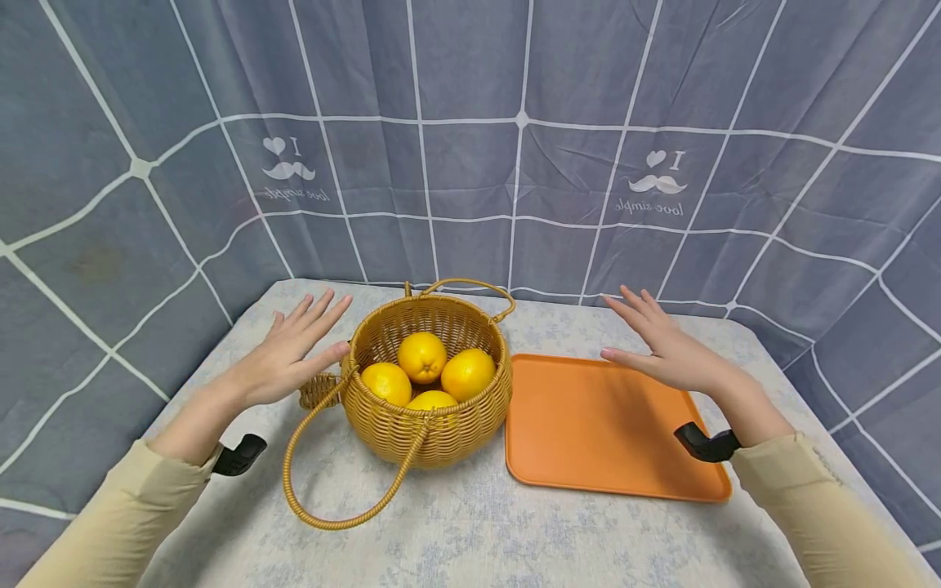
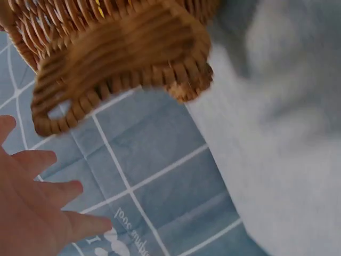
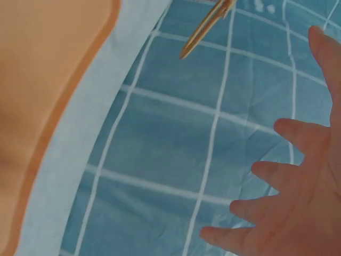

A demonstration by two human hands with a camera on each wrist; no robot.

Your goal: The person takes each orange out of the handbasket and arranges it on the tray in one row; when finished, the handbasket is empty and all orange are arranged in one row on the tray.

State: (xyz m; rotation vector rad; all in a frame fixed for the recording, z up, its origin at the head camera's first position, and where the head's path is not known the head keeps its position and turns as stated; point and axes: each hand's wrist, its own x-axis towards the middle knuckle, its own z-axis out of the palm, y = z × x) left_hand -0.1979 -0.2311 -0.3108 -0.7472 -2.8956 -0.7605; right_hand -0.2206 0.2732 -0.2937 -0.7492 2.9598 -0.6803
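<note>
Left hand [image 1: 285, 358]: grip released, fingers spread wide, left of the wicker basket [image 1: 434, 437], thumb nearest it.
Right hand [image 1: 672, 353]: grip released too, fingers splayed, well right of the basket.
Oranges [image 1: 422, 357]: four, inside the basket (the nearest partly hidden by its near wall).
Rectangular orange tray [image 1: 588, 433]: flat on the cloth-covered surface [image 1: 470, 543], just right of the basket.

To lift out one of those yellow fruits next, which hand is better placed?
Probably the left hand: it is open, close beside the wicker basket of yellow fruits, while the right hand is farther off, by the orange tray.
</note>
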